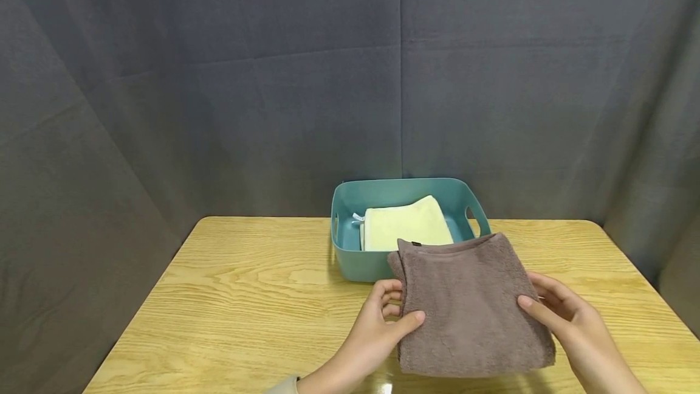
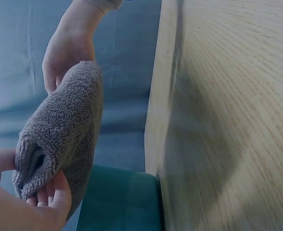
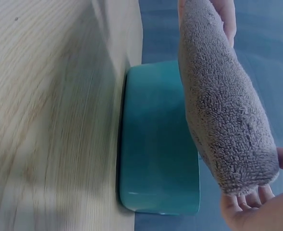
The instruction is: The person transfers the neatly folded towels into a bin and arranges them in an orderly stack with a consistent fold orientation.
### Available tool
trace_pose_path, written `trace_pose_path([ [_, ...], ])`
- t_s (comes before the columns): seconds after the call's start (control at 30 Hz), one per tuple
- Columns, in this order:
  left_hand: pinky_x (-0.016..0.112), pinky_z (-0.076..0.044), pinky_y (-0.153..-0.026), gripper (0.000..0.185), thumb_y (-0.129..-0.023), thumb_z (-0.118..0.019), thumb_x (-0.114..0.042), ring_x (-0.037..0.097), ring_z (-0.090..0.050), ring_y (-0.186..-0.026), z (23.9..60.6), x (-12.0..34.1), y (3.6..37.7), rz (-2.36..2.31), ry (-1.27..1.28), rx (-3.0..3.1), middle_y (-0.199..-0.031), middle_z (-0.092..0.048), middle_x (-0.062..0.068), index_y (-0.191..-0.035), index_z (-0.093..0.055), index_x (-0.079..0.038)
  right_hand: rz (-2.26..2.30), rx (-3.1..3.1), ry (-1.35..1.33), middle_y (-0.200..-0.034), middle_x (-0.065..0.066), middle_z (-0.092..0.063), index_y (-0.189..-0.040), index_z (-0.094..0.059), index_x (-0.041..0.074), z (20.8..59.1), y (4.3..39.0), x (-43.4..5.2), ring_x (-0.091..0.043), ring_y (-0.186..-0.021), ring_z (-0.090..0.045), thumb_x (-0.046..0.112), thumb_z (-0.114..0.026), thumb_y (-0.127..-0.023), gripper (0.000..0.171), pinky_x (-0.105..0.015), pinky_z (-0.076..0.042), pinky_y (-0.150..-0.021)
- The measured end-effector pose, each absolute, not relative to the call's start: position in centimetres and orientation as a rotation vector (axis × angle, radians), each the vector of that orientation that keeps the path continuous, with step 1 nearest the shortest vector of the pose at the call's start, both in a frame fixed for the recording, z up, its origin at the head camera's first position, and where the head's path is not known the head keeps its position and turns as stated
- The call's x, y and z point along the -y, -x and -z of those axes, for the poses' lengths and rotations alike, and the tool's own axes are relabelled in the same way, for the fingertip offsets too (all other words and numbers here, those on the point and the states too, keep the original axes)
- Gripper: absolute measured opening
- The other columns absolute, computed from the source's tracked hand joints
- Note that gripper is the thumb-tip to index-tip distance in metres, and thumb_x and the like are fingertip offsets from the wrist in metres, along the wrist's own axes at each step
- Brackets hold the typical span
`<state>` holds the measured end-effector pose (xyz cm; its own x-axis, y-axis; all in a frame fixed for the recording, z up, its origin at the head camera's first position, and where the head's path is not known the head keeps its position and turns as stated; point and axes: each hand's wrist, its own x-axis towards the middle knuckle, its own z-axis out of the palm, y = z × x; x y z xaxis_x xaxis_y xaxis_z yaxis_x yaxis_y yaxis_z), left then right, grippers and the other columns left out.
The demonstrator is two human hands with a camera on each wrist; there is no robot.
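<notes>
A folded brown towel [image 1: 470,309] hangs above the table, held between both hands. My left hand [image 1: 377,327] pinches its left edge, thumb on the front face and fingers behind. At the opposite edge my right hand [image 1: 574,327] grips the towel the same way. The left wrist view shows the towel's [image 2: 69,115] thick folded layers at the pinched end. Just beyond it stands a teal basket [image 1: 355,263], whose front right part the towel covers in the head view. Inside lies a folded pale yellow towel [image 1: 404,227] with a small white tag.
The basket rests near the back of the light wooden table [image 1: 246,297]. Grey curtains [image 1: 273,90] hang behind the table and along both sides. The towel's shadow falls on the wood in the wrist views.
</notes>
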<state>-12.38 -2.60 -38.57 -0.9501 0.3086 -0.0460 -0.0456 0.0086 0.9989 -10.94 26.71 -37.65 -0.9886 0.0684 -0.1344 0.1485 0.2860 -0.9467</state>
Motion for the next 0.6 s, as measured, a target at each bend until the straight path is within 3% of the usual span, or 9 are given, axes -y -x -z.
trace_pose_path([
  [0.6, 0.032, -0.046, -0.081, 0.052, -0.093, -0.070, -0.020, 0.021, -0.050, -0.102, 38.1, 4.7, 12.4, -2.049, -0.251, -2.056, -0.124, -0.052, 0.010, -0.135, -0.043, -0.003, 1.959, -2.426, -0.150, -0.113, 0.017, -0.062, -0.140, -0.051, 0.017, 37.7, 11.6, -24.2, -0.003, -0.102, -0.058, 0.028, -0.065, -0.098, 0.046, -0.018, -0.049, -0.081],
])
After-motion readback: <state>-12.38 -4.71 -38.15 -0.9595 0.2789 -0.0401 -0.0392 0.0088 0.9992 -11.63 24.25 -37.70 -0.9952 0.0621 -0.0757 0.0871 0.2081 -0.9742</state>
